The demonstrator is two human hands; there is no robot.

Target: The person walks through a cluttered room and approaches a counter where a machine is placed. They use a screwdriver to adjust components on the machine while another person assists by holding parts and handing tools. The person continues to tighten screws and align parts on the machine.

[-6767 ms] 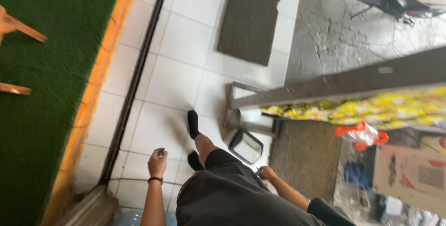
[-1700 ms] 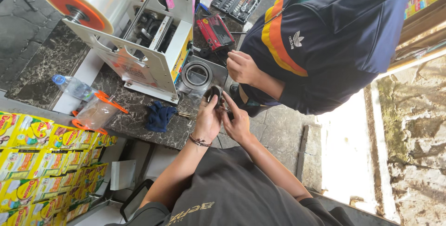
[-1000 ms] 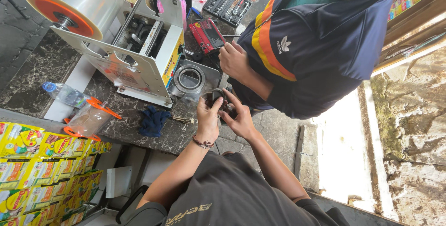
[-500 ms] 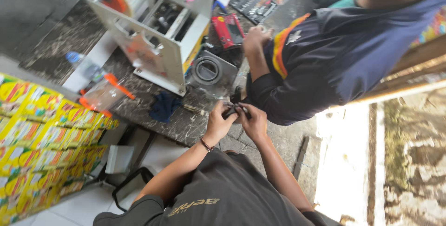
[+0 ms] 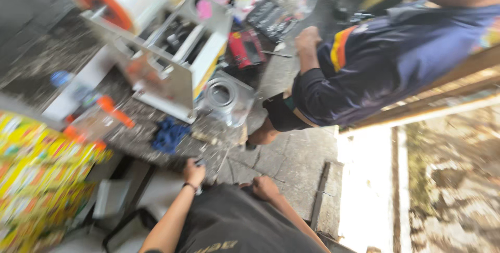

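While the view is swinging and blurring, these lines are taking only what is showing plainly.

Left hand: the left hand (image 5: 194, 172) is sitting low and centre in the frame at the near edge of the stone worktop (image 5: 156, 143), fingers curling narrow; a small dark thing seems to be showing at them, but the blur is hiding whether they are gripping it.

Right hand: the right hand (image 5: 264, 187) is resting just right of it, against the dark shirt, fingers bunching into a loose fist; I cannot tell whether anything is inside.

Nearest thing: a blue cloth (image 5: 169, 134) is lying crumpled on the worktop, up and left of the left hand, with no clear long axis.

Machine: a white film-roll machine (image 5: 172, 60) is standing in the upper left, its roll's long axis running from upper left to lower right, likely so film is feeding toward the middle.

Round part: a metal ring piece (image 5: 224, 97) is lying flat beside the machine.

Other person: a sleeve (image 5: 333, 84) is reaching in from the upper right.
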